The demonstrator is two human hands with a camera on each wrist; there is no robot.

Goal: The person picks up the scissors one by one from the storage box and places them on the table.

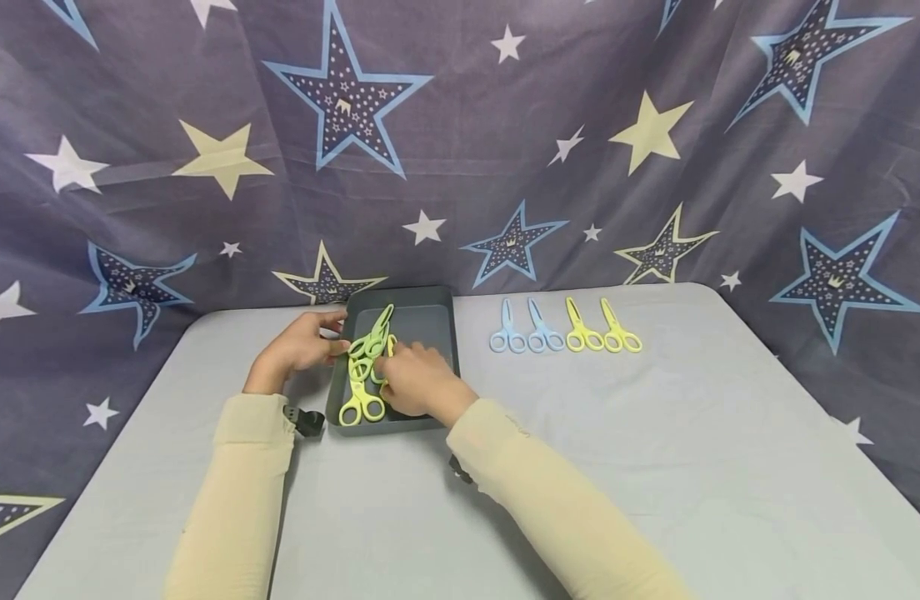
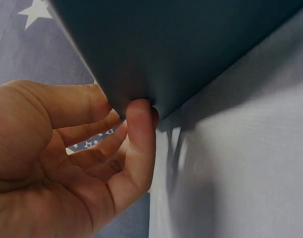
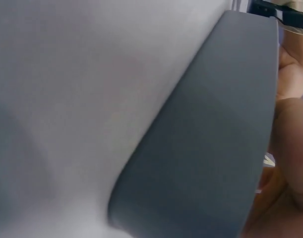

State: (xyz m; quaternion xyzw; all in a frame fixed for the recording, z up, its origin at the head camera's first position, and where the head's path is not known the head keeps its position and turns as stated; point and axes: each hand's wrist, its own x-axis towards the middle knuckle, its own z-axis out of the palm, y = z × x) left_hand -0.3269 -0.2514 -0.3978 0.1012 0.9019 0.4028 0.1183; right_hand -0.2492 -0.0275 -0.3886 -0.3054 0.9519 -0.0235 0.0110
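Note:
My left hand grips the left rim of a dark grey tray, with thumb and fingers pinching the wall near its corner in the left wrist view. Inside the tray, green scissors and yellow-green scissors lie heaped along the left side. My right hand reaches into the tray, fingers bent down at yellow scissors that it partly covers. Its fingertips are hidden, so a firm hold does not show. In the right wrist view the tray wall blocks most of that hand.
Right of the tray, two blue scissors and two yellow scissors lie in a row, blades pointing away. A pale cloth covers the table. A star-patterned curtain hangs behind the back edge.

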